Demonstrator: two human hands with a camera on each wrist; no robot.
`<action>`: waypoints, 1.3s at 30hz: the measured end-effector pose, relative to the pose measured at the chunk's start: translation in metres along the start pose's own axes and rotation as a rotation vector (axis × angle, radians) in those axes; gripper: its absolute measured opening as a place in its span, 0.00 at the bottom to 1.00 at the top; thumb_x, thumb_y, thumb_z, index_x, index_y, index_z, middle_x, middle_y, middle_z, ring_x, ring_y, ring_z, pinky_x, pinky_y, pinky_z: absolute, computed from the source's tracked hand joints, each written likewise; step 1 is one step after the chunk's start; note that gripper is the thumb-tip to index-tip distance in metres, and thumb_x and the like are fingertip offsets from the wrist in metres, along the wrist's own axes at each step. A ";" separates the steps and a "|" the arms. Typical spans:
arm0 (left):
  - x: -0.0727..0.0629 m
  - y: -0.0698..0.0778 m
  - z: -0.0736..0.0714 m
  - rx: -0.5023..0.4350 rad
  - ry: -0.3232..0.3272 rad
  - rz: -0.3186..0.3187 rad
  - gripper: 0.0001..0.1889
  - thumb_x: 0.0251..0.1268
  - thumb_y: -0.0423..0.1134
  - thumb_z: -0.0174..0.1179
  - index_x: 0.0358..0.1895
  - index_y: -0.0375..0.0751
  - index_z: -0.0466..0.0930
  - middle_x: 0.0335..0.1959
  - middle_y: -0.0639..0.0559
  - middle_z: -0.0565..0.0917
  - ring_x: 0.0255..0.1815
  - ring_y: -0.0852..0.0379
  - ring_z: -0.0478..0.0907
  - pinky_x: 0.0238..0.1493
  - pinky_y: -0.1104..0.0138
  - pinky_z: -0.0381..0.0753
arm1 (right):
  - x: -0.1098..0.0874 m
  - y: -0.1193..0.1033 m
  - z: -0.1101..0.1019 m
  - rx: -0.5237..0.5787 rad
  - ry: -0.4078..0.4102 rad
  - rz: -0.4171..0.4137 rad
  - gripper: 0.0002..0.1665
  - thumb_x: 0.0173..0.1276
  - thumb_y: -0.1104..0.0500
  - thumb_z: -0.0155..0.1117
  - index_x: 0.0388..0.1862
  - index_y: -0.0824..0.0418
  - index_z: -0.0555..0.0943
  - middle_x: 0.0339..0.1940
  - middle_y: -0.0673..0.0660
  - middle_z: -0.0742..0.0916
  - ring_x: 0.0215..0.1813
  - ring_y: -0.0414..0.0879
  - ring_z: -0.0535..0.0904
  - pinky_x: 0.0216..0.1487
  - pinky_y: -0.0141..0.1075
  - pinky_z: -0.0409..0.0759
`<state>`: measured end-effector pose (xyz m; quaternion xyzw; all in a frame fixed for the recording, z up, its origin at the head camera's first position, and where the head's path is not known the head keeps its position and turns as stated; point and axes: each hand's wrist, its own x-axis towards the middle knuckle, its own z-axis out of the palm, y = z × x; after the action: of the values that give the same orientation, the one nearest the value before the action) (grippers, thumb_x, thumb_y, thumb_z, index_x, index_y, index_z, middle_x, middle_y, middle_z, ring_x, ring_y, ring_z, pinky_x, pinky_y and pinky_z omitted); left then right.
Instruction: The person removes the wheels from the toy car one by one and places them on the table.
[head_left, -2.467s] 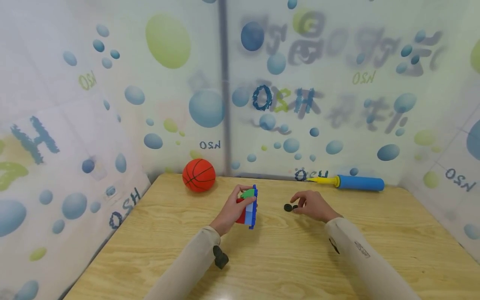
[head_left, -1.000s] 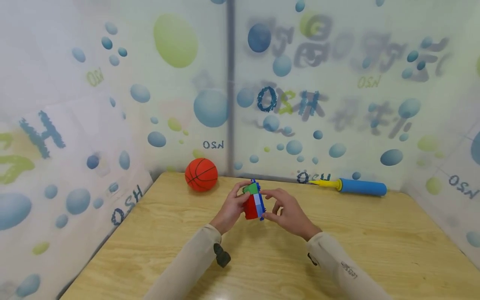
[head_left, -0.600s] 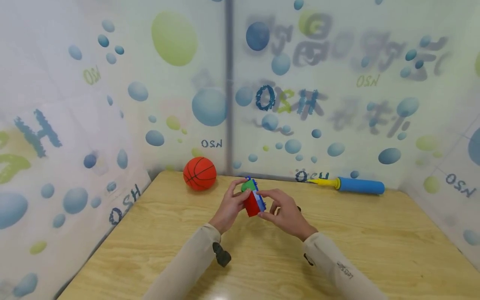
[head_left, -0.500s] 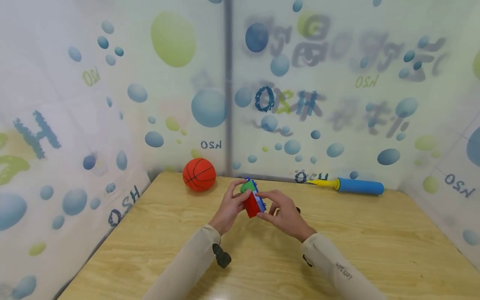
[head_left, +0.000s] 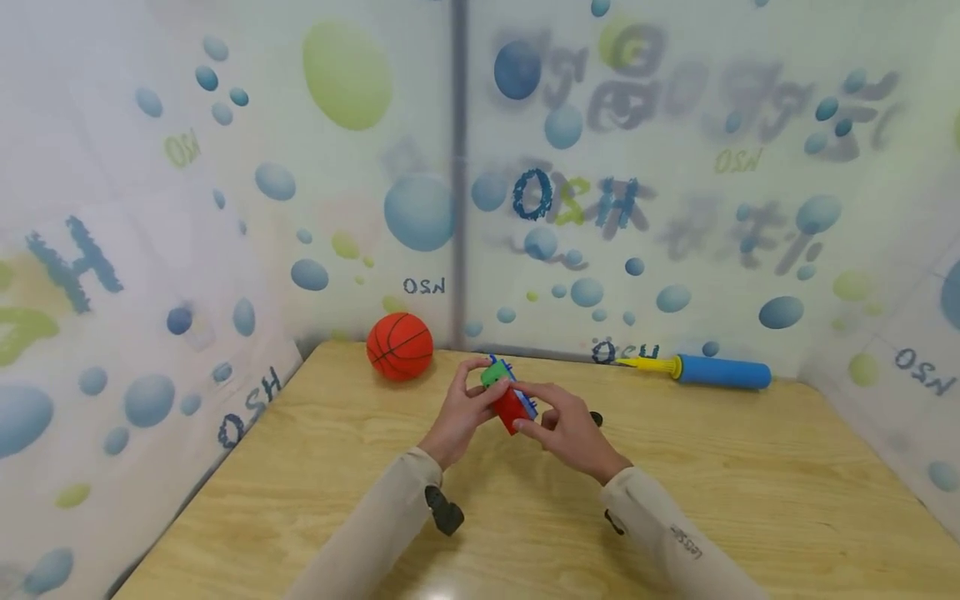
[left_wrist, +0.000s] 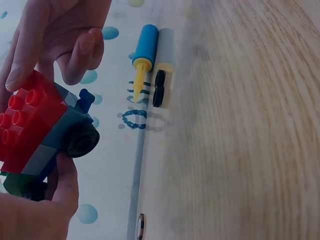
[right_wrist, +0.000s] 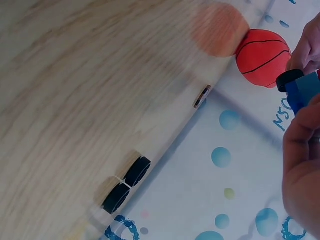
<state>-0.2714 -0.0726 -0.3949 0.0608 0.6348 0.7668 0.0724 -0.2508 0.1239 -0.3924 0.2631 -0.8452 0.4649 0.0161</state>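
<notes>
With left hand and right hand both clamped on the brick car, apply even, square pressure to the black wheel.

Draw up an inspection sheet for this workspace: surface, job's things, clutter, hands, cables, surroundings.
Surface: table with pale wood grain.
Job's things: toy, red, green and blue, held above the table; at least one fitted wheel; two loose wheels on the table.
Clutter: ball and pump at the far side; small disc, identity unclear.
Hands: left hand grips the toy; right hand pinches it.
Cables: nothing seen.
Surroundings: pale patterned walls.
</notes>
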 end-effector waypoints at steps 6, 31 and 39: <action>0.000 0.004 0.003 0.000 -0.004 -0.012 0.27 0.72 0.47 0.60 0.67 0.53 0.58 0.65 0.34 0.74 0.60 0.45 0.82 0.65 0.53 0.78 | 0.000 0.003 -0.001 0.062 -0.010 -0.029 0.36 0.68 0.55 0.70 0.74 0.46 0.71 0.65 0.61 0.78 0.20 0.56 0.78 0.24 0.38 0.83; -0.018 0.015 -0.009 0.993 -0.224 0.692 0.29 0.63 0.43 0.68 0.68 0.57 0.72 0.66 0.49 0.75 0.75 0.40 0.59 0.65 0.31 0.60 | -0.010 0.011 -0.028 0.510 -0.216 0.176 0.35 0.81 0.44 0.46 0.80 0.27 0.47 0.28 0.49 0.73 0.16 0.46 0.56 0.21 0.33 0.64; -0.023 0.023 -0.009 1.100 -0.366 0.640 0.24 0.68 0.46 0.64 0.67 0.61 0.74 0.47 0.54 0.76 0.47 0.59 0.70 0.45 0.65 0.71 | -0.013 0.011 -0.034 0.483 -0.311 0.182 0.31 0.83 0.40 0.39 0.78 0.21 0.47 0.48 0.54 0.80 0.16 0.53 0.53 0.22 0.35 0.63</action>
<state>-0.2514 -0.0895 -0.3743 0.4041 0.8619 0.2917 -0.0939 -0.2518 0.1613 -0.3854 0.2507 -0.7225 0.6063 -0.2182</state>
